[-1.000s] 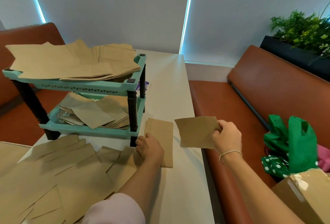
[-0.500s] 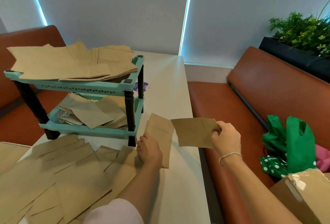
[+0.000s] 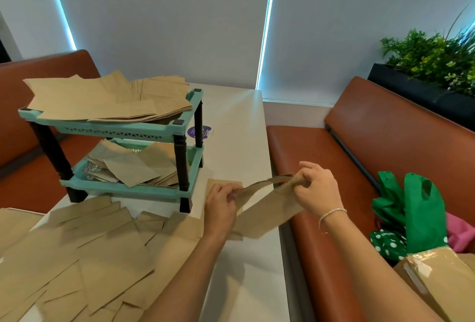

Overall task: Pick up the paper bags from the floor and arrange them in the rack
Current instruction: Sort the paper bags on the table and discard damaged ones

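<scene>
Fingers (image 3: 232, 194) of the left hand (image 3: 221, 206) pinch one end of a brown paper bag (image 3: 264, 212), and the fingers of the right hand (image 3: 317, 189) grip the other end, so the bag hangs stretched between them, its mouth pulled slightly open near the right hand. Both hands are closed on that same bag. It is held just above the right edge of the white table (image 3: 239, 129), partly over the gap beside the orange bench seat (image 3: 303, 157). A thin bracelet (image 3: 331, 212) circles the right wrist.

Under the left hand another flat bag (image 3: 225, 183) lies on the table, close to the front right leg of the rack (image 3: 190, 113). That rack is teal with dark legs and two tiers, standing on the table left of the hands. Its top tier carries a spread pile of flat bags (image 3: 102, 100) overhanging the edges; the lower tier holds a looser heap of smaller bags (image 3: 131, 168). More bags (image 3: 90, 257) lie overlapping across the near left part of the table.

On the bench to the right sit green fabric bags (image 3: 421, 211), a green dotted one (image 3: 388, 244), something pink (image 3: 460, 234) and a taped cardboard box (image 3: 442, 278). A planter with green leaves (image 3: 431, 57) stands behind the bench back.
</scene>
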`<state>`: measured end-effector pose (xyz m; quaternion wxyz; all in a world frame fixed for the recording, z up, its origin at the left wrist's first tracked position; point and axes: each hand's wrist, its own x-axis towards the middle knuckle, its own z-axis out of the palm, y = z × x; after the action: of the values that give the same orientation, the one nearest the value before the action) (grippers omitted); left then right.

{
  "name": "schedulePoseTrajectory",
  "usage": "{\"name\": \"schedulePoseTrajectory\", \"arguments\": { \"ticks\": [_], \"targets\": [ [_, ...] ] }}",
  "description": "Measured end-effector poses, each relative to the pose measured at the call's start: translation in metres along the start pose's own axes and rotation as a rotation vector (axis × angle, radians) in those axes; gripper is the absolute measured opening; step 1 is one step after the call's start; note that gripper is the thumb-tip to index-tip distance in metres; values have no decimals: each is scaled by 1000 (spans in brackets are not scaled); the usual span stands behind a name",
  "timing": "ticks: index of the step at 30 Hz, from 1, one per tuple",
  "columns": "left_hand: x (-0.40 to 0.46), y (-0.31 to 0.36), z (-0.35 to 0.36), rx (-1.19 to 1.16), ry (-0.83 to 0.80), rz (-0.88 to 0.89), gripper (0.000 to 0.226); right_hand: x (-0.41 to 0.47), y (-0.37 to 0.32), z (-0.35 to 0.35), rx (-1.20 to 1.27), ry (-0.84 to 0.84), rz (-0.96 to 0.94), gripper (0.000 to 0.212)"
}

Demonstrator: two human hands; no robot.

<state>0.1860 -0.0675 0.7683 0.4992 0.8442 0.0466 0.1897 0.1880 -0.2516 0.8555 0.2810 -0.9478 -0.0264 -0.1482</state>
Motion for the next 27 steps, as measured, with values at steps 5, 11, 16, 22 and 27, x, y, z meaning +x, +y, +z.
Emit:
{"name": "schedulePoseTrajectory", "arguments": {
  "ticks": [5,11,16,22,27],
  "targets": [
    [-10,0,-7,-59,-40,-57,25,-9,-1,7,104,106,-62,19],
    [-20,2,-10,-162,-95,-129,23,-20,-8,12,233,304,-155,19],
    [-24,3,-12,-223,-135,-191,20,-26,-9,13,225,375,-172,18],
    [-29,3,-15,-262,-168,-188,19,-23,0,7,109,113,-45,30],
    [-35,3,-13,-274,-237,-196,18,-19,16,-7,-50,12,-101,13]
  ]
}}
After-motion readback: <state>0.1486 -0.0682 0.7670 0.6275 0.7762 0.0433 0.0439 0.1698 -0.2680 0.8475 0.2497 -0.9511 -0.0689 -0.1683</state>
